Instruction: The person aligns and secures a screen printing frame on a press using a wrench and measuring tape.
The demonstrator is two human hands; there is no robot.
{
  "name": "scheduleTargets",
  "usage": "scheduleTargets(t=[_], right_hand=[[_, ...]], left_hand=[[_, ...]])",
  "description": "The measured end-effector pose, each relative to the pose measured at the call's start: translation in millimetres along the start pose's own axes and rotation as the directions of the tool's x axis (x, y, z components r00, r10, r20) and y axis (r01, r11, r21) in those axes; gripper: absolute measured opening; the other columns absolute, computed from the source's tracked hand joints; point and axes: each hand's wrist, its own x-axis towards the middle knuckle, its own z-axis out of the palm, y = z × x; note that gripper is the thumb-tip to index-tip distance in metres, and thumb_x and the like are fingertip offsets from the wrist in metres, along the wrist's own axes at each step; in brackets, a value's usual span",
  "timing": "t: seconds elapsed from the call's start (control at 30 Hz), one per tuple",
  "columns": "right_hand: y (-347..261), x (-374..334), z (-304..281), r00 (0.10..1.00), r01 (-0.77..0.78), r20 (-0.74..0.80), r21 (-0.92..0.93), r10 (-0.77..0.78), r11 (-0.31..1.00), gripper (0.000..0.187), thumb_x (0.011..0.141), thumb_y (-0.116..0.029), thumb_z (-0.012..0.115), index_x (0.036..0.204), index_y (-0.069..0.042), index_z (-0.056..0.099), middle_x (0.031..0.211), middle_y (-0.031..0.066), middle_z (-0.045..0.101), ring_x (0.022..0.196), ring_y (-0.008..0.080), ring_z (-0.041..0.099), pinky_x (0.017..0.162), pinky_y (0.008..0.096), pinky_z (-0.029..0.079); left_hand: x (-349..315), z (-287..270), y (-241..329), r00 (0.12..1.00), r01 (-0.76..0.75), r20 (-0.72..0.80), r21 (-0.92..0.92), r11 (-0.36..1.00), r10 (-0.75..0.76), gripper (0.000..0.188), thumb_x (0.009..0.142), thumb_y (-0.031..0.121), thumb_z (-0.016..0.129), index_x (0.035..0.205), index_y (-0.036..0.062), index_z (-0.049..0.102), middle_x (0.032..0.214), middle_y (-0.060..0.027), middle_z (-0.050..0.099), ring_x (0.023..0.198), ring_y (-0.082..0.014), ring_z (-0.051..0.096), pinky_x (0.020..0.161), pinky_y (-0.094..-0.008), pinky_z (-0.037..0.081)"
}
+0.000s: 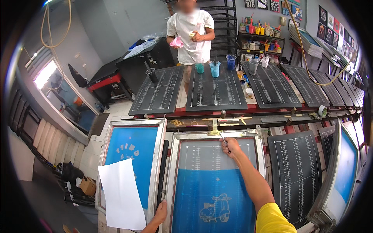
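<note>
A silk-screen frame [261,155] with blue-coated mesh and a scooter picture lies in front of me over a black platen. My left hand [161,212] is closed at the left rail, low down. At the top rail, my right hand [232,147] grips a slim metal tool [223,137], its tip against the brass-coloured clamp [213,129]; the tool's exact kind is hard to make out. To the left lies another screen frame [160,145] with blue mesh, and a white paper sheet [121,194] rests on it.
Beyond a bench rail [186,123] stand black ruled platens [215,89] with cups of ink [215,69]. A co-worker [192,35] stands behind, holding a pink cloth [176,42]. More screen frames [338,174] lean at right, beside a platen [295,171]. A hose [311,73] hangs at upper right.
</note>
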Motion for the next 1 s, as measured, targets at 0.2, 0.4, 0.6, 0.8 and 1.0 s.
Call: scheduleTargets(t=[0.2,0.4,0.6,0.8,1.0], right_hand=[[-1.8,-2.0,-2.4,1.000,-0.004,-0.005,0.010,0.005,1.000,0.025,0.095,-0.016,0.035,0.102,0.001,0.051,0.060,-0.0004,0.038,0.044,0.0069,0.028,0.036,0.0234,0.021],[1.0,-0.7,-1.8,1.000,0.023,-0.008,0.020,-0.023,1.000,0.026,0.093,-0.017,0.040,0.101,0.003,0.054,0.058,-0.0019,0.038,0.042,0.0071,0.028,0.036,0.0250,0.020],[2.7,-2.5,1.2,0.999,0.032,-0.025,0.029,-0.031,0.999,0.022,0.095,-0.015,0.037,0.098,0.001,0.052,0.055,-0.0049,0.032,0.040,0.0055,0.023,0.035,0.0231,0.019],[2.1,-4.0,2.2,0.997,0.074,-0.036,0.033,-0.073,0.997,0.021,0.093,-0.014,0.040,0.096,0.001,0.054,0.055,-0.0040,0.034,0.039,0.0059,0.024,0.034,0.0247,0.019],[-0.6,-4.5,1.6,0.998,0.057,-0.028,0.005,-0.056,0.998,0.021,0.095,-0.015,0.038,0.096,-0.001,0.053,0.055,-0.0049,0.032,0.040,0.0054,0.023,0.036,0.0233,0.019]], left_hand=[[-0.5,-1.9,3.4,0.998,-0.035,0.056,0.035,0.999,0.033,0.043,0.101,0.038,0.036,0.084,0.0024,0.051,0.075,0.0028,0.038,0.073,-0.0086,0.035,0.068,-0.0264,0.036],[3.4,-8.0,-4.2,0.992,-0.036,0.119,0.036,0.999,0.031,0.045,0.101,0.039,0.036,0.096,-0.0014,0.055,0.083,0.0001,0.045,0.080,-0.0099,0.040,0.077,-0.0255,0.037],[0.4,-5.9,-8.5,0.998,0.034,0.042,0.052,0.998,-0.037,0.048,0.101,0.041,0.034,0.102,-0.0026,0.054,0.092,-0.0026,0.049,0.089,-0.0113,0.042,0.085,-0.0259,0.037],[-5.7,-0.1,10.1,0.999,0.023,0.038,0.026,0.999,-0.024,0.049,0.101,0.042,0.034,0.100,-0.0023,0.055,0.091,-0.0018,0.049,0.088,-0.0112,0.042,0.084,-0.0268,0.037],[-10.8,4.5,18.3,0.999,0.036,-0.018,0.056,0.998,-0.035,0.054,0.101,0.042,0.034,0.114,-0.0058,0.054,0.105,-0.0069,0.054,0.100,-0.0141,0.046,0.093,-0.0276,0.036]])
